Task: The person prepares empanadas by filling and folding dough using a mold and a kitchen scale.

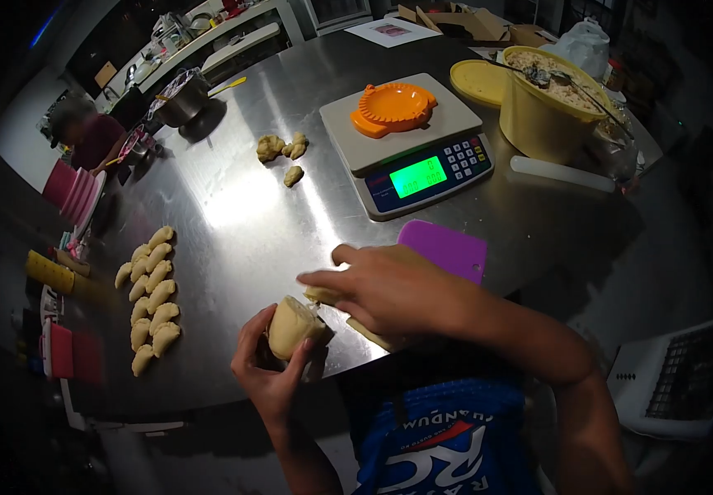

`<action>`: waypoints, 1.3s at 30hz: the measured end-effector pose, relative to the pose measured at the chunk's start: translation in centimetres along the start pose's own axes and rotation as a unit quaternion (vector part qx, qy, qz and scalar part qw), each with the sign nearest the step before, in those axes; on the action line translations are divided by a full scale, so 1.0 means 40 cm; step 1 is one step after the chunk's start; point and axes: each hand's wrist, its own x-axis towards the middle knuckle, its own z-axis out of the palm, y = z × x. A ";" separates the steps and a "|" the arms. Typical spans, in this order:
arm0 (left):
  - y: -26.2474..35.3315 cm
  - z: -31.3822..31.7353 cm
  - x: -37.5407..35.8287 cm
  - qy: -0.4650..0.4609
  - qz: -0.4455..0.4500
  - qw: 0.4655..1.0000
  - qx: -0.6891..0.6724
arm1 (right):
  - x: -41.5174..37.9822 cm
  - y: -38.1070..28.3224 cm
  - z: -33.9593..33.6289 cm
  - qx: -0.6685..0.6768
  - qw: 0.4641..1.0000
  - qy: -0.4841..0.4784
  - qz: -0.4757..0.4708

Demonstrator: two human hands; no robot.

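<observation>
My left hand is wrapped around a thick log of pale dough near the table's front edge. Its cut end faces up. My right hand is just to the right, with fingers closed over a small piece of dough beside the log. Another strip of dough lies under that hand, partly hidden by it. A purple dough scraper lies flat behind my right wrist.
Several crimped dumplings lie in rows at left. Small dough lumps sit further back. An orange dumpling mold rests on a digital scale. A yellow tub of filling and a white rolling pin are right; a person is far left.
</observation>
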 end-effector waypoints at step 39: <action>0.029 0.006 0.008 0.022 0.063 0.987 0.149 | 0.025 0.098 -0.221 0.006 0.990 0.135 -0.045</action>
